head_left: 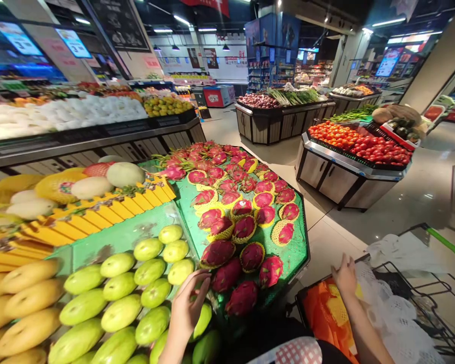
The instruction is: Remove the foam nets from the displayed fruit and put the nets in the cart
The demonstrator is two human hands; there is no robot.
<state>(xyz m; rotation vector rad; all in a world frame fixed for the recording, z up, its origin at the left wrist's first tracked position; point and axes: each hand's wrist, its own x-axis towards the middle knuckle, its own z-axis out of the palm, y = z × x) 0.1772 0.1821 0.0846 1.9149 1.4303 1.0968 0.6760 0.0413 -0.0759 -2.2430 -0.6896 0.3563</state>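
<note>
My left hand (187, 303) reaches over a pile of green mangoes (136, 298) at the front of a fruit stand; its fingers are curled loosely with the tips at the edge between the mangoes and the dragon fruits (233, 278), and nothing shows in it. My right hand (345, 275) is out to the right over a shopping cart (420, 298), fingers spread, touching an orange bag (322, 313) and white foam netting (394, 313) inside the cart.
Yellow mangoes (18, 303) lie at the left, pale melons (91, 184) behind them. Across the tiled aisle (402, 207) stands a tomato counter (360, 146); further vegetable stands and shelves are at the back.
</note>
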